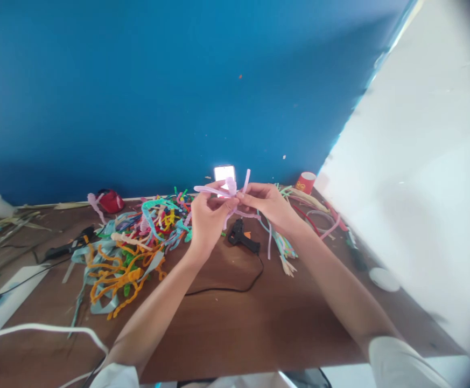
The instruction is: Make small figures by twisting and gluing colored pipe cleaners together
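Both hands meet over the middle of the table, holding a light purple pipe cleaner figure (230,186) between them. My left hand (210,215) pinches it from the left with thumb and fingers. From the right, my right hand (267,203) has its thumb and fingertips closed on the same piece, the two thumbs almost touching. Several fuzzy purple ends stick out to the left, upward and below the hands. Behind it a phone with a bright screen (224,173) leans at the wall. A black glue gun (243,237) lies just below the hands.
A tangled heap of coloured pipe cleaners (138,242) covers the left of the table (235,328). Another bundle (283,245) lies right of the glue gun. A red cup (305,183) stands at the back right. Cables (218,291) cross the tabletop. A white round disc (384,279) lies far right.
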### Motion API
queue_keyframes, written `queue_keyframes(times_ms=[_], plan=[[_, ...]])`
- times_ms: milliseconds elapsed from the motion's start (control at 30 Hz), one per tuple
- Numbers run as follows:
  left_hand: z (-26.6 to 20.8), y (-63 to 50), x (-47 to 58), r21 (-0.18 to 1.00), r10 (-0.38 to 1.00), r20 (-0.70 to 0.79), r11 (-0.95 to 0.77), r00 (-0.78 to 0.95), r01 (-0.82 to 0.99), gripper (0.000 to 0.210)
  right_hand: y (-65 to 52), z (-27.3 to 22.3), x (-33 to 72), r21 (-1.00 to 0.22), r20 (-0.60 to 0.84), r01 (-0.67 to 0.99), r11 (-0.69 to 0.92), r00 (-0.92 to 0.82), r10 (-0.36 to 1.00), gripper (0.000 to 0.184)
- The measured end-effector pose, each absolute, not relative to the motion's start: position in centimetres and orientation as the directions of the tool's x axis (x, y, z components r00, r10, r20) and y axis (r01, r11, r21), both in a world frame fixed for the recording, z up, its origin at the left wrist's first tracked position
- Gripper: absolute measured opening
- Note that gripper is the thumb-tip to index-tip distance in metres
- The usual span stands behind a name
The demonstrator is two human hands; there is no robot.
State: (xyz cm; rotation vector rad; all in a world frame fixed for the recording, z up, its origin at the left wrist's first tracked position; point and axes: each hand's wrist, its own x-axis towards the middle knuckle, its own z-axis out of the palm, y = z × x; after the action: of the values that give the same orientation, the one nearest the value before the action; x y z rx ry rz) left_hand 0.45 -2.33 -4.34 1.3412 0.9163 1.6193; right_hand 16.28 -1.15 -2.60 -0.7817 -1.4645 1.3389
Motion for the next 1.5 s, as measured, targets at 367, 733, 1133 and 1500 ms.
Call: queue_keyframes(times_ms=[367,733,1133,1500], plan=[[-4.1,-1.9,-0.4,0.91,0.91,0.415,-0.415,0.01,0.021,0.064,-0.4,-2.8,16.7,-0.985,0.157,-0.125,0.118,-0.371,0.915,0.028],[-4.2,-2.0,-1.9,0.123,0.319,0.94,-0.653,0.124,0.747,0.024,-0.4,-2.0,18.1,-0.973,0.022,-0.211,-0.097,-0.501,0.865,0.027],[-4.8,-2.1,-2.9,-0.155,0.171,0.905,-0.721,0.39,0.675,0.031,-1.9,-1.0,17.4,-0.912,-0.114,-0.256,-0.32,-0.591,0.798,0.023],[-4.8,-1.7,-1.9,-0.156,0.202,0.914,-0.628,0.353,0.763,0.015,-1.9,-1.7,16.7,-0.99,-0.003,-0.127,-0.057,-0.391,0.92,0.026]])
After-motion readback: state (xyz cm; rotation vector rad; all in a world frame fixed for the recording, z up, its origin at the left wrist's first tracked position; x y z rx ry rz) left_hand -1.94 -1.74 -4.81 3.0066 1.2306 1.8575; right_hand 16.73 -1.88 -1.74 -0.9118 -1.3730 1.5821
